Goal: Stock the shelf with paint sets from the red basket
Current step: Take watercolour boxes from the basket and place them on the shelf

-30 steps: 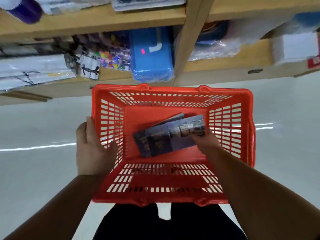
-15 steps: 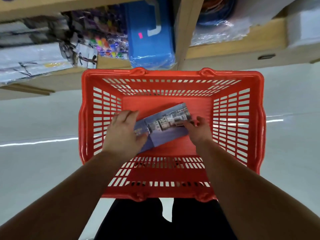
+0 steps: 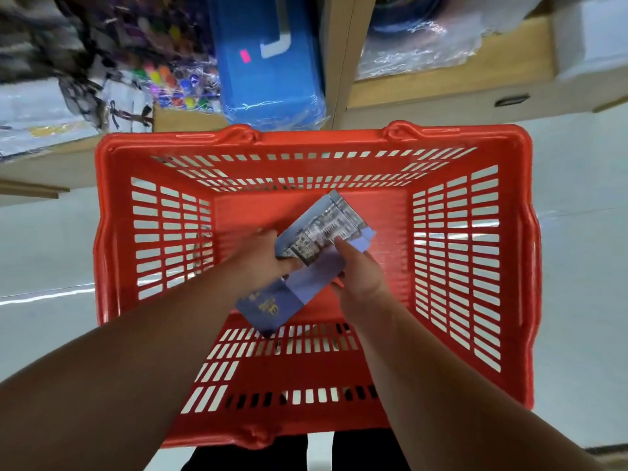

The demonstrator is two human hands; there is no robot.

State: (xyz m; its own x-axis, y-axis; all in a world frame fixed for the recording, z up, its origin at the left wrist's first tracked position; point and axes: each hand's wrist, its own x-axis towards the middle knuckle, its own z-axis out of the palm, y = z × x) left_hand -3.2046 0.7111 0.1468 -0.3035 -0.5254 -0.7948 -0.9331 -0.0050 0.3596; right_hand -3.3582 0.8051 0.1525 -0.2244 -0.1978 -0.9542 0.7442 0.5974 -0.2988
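View from above into a red basket [image 3: 306, 137] standing on a pale floor [image 3: 577, 205] in front of a wooden shelf [image 3: 441, 93]. Both bare hands reach into the basket and hold a small stack of paint sets [image 3: 323, 229], flat blue and lavender boxes.

The left hand [image 3: 265, 258] grips the stack's left end, its fingers [image 3: 290, 264] curled tightly round the edge of the top box [image 3: 331, 219], which is printed with pale buildings. The right hand [image 3: 360, 283] pinches the right side, thumb lying on the top box and the other fingers tucked beneath, out of sight. The boxes are fanned apart: a lavender box [image 3: 316, 278] shows in the middle, and a dark blue box [image 3: 268, 305] with gold print juts toward the basket's near wall. The stack is tilted, far end pointing up and right. Whether it touches the basket floor cannot be told.

A second ago the left hand gripped the basket's left rim while the right hand alone touched the boxes. Half a second ago the left hand lay over the stack's left end, the boxes still squared together. Now they are spread and more steeply angled.

Both forearms enter from the bottom corners and converge at the basket's centre. On the shelf sit a blue plastic case [image 3: 268, 73], a pack of coloured paint pots [image 3: 170, 79] and clear-wrapped goods [image 3: 418, 45].
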